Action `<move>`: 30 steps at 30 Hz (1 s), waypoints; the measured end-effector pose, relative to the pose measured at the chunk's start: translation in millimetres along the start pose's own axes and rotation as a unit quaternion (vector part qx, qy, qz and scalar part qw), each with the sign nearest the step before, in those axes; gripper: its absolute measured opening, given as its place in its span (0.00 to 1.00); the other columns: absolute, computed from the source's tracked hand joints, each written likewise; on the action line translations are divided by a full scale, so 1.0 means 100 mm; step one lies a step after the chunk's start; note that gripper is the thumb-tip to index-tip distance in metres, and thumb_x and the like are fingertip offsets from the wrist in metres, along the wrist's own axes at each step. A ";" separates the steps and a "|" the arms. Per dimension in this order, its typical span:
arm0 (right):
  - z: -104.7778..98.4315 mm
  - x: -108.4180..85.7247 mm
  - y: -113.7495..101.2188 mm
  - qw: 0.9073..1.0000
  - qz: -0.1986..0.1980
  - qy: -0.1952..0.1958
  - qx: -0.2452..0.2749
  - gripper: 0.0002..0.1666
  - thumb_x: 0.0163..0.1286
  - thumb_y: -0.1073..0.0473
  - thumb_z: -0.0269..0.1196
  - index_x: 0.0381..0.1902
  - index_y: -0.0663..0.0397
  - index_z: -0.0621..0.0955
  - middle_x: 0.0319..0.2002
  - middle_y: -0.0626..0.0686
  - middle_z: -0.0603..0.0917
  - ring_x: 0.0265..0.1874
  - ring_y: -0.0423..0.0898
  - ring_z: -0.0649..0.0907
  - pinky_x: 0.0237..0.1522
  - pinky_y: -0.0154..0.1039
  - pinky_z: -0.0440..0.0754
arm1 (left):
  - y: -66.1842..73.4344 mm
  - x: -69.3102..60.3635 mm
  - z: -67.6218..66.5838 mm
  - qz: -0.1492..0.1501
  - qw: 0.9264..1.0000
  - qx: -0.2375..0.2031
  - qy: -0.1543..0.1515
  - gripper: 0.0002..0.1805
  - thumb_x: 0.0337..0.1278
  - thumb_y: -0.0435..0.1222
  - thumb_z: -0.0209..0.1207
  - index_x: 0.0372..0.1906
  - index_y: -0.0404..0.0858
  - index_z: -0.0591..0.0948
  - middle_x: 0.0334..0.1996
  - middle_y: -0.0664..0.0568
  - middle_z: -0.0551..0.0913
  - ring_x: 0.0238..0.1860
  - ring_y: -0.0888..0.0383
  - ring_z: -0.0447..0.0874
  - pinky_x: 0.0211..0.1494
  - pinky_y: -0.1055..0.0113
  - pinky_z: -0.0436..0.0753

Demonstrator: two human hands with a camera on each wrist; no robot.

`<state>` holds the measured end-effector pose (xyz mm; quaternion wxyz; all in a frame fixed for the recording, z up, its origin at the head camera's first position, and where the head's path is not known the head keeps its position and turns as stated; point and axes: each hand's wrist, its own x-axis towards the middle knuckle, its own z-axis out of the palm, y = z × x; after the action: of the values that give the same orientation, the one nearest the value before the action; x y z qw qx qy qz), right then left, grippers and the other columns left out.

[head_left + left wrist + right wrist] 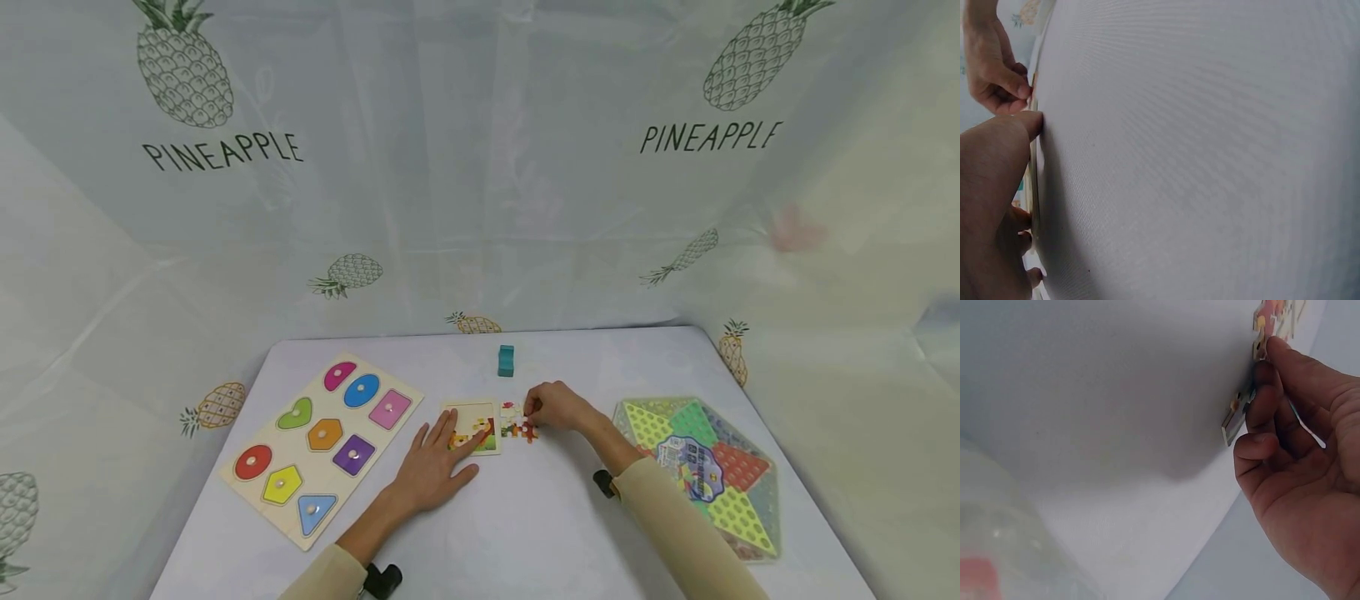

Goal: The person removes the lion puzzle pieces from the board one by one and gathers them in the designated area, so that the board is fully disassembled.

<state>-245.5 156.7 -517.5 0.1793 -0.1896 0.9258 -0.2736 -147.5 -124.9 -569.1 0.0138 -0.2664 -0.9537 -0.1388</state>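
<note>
A small framed picture puzzle (471, 407) lies at the table's middle, with my left hand (433, 468) spread flat over its left and lower part, fingers straight. Just right of the frame is a group of joined jigsaw pieces (513, 429). At that group's right edge, my right hand (558, 407) pinches a jigsaw piece between thumb and fingers. The right wrist view shows the right hand (1310, 444) with a piece (1233, 419) beside its curled fingers. In the left wrist view the left hand's (991, 181) thumb rests by the frame's edge.
A wooden shape board (255, 425) with knobbed pieces lies at the left. A teal block (506, 361) stands behind the puzzle. At the right is a hexagonal board (757, 508) with a coloured star, under the right forearm's side.
</note>
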 end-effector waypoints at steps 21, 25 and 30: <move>0.03 -0.11 0.03 1.000 -0.009 0.001 -0.025 0.08 0.65 0.67 0.69 0.36 0.51 0.80 0.28 0.46 0.76 0.32 0.42 0.75 0.35 0.38 0.72 | 0.00 0.00 0.00 -0.007 1.000 0.003 -0.012 0.30 0.73 0.58 0.48 0.76 0.59 0.66 0.79 0.36 0.53 0.80 0.39 0.47 0.75 0.36 0.55; 0.04 -0.11 0.04 1.000 -0.018 0.004 -0.025 0.08 0.65 0.67 0.69 0.36 0.52 0.80 0.28 0.46 0.76 0.31 0.42 0.75 0.35 0.38 0.73 | 0.00 0.00 0.00 -0.007 1.000 0.004 -0.013 0.30 0.73 0.58 0.47 0.76 0.59 0.66 0.79 0.36 0.53 0.80 0.39 0.47 0.75 0.36 0.55; 0.04 -0.12 0.03 0.999 -0.030 0.009 -0.023 0.08 0.65 0.69 0.68 0.36 0.54 0.80 0.29 0.46 0.76 0.32 0.42 0.75 0.35 0.37 0.74 | -0.01 0.00 0.01 -0.008 1.000 0.009 -0.014 0.31 0.73 0.59 0.47 0.76 0.58 0.66 0.79 0.36 0.52 0.80 0.39 0.47 0.75 0.36 0.55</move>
<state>-234.4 162.7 -520.0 0.1579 -0.2193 0.9273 -0.2591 -147.8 -125.5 -569.8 0.0017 -0.2601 -0.9572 -0.1266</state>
